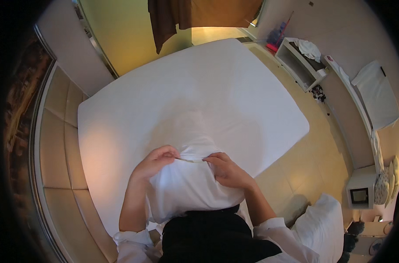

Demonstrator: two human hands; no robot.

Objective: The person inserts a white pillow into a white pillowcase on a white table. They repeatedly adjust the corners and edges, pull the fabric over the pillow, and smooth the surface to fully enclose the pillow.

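Observation:
A plump white fabric bundle (186, 187), possibly a pillow in its case, rests against my dark-clad front at the near edge of the bed. My left hand (155, 162) pinches its upper edge between thumb and fingers. A short way to the right, my right hand (227, 169) grips the same edge. The stretch of edge between them is pulled taut and shows a thin darker line, too small to identify. Beyond my hands spreads a mattress (193, 79) under a smooth white sheet, with my shadow across it.
A padded beige headboard (55, 154) borders the bed on the left. Brown curtain fabric (219, 13) hangs beyond its far side. Tiled floor (304, 164) runs along the right, past a shelf unit (298, 65) topped with white cloth (308, 49). Another white bundle (321, 227) stands at lower right.

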